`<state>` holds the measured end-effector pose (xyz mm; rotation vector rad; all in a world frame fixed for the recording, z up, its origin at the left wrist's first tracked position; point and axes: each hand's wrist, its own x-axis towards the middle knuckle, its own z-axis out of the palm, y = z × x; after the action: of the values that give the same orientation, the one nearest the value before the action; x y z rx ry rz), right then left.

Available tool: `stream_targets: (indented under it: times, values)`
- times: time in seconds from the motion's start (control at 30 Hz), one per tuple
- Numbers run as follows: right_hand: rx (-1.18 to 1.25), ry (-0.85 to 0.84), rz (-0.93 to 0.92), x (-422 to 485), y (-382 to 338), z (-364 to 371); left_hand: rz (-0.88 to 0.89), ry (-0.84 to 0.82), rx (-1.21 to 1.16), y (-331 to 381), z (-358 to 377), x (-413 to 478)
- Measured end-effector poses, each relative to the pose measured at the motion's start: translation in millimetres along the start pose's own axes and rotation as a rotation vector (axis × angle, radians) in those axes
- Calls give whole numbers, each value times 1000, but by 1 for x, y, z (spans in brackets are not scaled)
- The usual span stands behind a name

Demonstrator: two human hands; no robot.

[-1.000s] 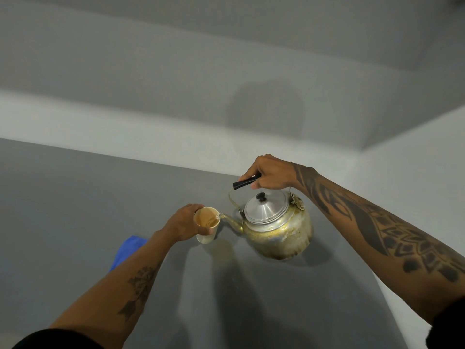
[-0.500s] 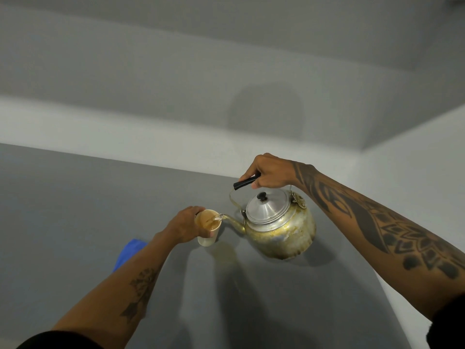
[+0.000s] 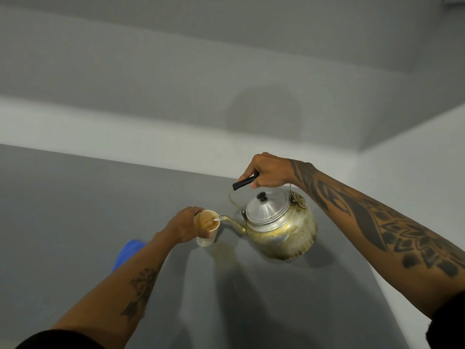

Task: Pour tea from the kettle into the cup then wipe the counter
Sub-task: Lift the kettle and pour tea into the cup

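A worn metal kettle (image 3: 283,231) with a silver lid hangs tilted above the grey counter (image 3: 75,222), its spout over the rim of a pale paper cup (image 3: 206,227). My right hand (image 3: 266,171) grips the kettle's black handle from above. My left hand (image 3: 185,226) is wrapped around the cup's left side and holds it just above the counter. Brown tea fills the cup, and a thin stream runs from the spout into it. A blue cloth (image 3: 128,253) lies on the counter, partly hidden behind my left forearm.
A brownish wet stain (image 3: 224,253) marks the counter just below the cup and spout. Grey walls rise behind the counter and on the right, meeting in a corner at the far right.
The kettle has tipped a little more toward the cup and the tea level has risen. Both hands have stayed almost in place.
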<state>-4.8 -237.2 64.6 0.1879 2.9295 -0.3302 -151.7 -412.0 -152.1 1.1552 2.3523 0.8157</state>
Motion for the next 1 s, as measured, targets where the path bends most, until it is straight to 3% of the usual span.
stream_targets:
  times: [1.0]
  values:
    - [-39,-17,-4,0,-4,-7,-24,-14,26,6,-4,-4]
